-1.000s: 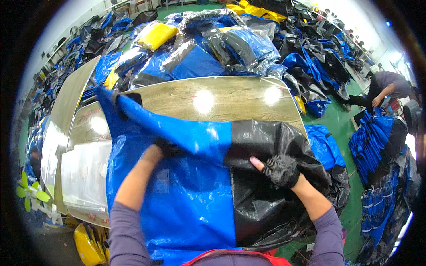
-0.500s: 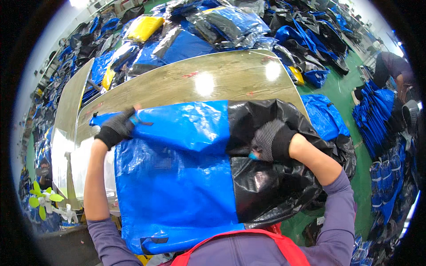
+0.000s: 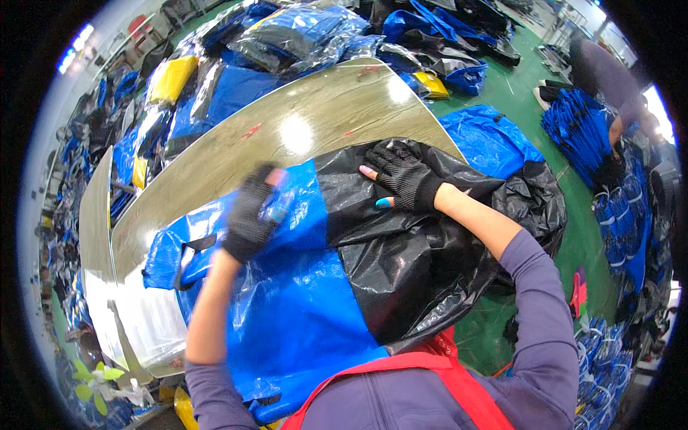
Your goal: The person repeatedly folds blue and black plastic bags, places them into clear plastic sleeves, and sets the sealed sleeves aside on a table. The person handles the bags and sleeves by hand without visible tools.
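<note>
Behind table [image 3: 236, 140], clear plastic bags [image 3: 276, 54] w/ blue material [image 3: 326, 25] inside are piled. Blue-black sheet [image 3: 287, 304] lies across table; R hand [image 3: 401, 175] is spread on black part, L hand [image 3: 252, 211] over blue part is blurred, can't tell its grip.

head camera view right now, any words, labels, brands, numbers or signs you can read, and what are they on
None can be read.
Shiny blue-and-black plastic sheet: no lettering that I can make out.
Glossy wood-patterned tabletop: small red marks, too unclear to tell whether they are writing.
Pile of blue packages in clear plastic: any print is too small and blurred to read.
</note>
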Action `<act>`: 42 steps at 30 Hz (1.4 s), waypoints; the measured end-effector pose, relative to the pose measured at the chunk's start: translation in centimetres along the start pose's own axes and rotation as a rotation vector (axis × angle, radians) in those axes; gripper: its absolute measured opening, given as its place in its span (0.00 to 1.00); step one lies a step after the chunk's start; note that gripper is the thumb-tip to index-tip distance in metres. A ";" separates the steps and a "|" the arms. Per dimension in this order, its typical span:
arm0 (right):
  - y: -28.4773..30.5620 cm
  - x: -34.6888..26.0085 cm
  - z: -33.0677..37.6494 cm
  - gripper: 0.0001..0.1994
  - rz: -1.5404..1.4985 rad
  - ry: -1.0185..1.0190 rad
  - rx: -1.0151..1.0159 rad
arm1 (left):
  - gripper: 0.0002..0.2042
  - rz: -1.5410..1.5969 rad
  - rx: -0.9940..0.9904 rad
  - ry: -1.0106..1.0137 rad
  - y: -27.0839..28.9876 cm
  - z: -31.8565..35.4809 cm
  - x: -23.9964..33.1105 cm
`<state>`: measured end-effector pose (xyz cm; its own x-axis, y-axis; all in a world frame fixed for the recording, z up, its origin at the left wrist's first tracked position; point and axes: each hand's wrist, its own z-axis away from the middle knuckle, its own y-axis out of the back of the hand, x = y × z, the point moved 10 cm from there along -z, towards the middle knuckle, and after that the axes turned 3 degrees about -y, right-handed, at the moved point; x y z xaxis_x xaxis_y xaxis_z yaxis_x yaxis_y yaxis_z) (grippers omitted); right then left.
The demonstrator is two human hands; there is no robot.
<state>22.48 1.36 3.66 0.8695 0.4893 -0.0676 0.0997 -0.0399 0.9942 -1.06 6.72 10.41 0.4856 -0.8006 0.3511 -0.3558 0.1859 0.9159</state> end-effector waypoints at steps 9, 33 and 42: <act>4.8 5.6 3.4 0.36 0.238 -0.450 -0.094 | 0.29 -0.357 -0.057 -0.226 -11.8 1.0 0.6; -1.4 -2.3 6.9 0.23 -0.648 -0.232 -0.191 | 0.32 0.003 -0.193 0.387 -1.1 18.3 -1.1; 5.2 -10.4 0.1 0.32 -0.314 0.023 -0.359 | 0.17 -0.199 0.006 0.122 6.5 21.2 -2.7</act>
<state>13.98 -4.03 9.57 0.8126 0.4488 -0.3718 0.1791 0.4148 0.8921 -21.62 -1.99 11.32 0.6397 -0.7461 0.1848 -0.2476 0.0276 0.9685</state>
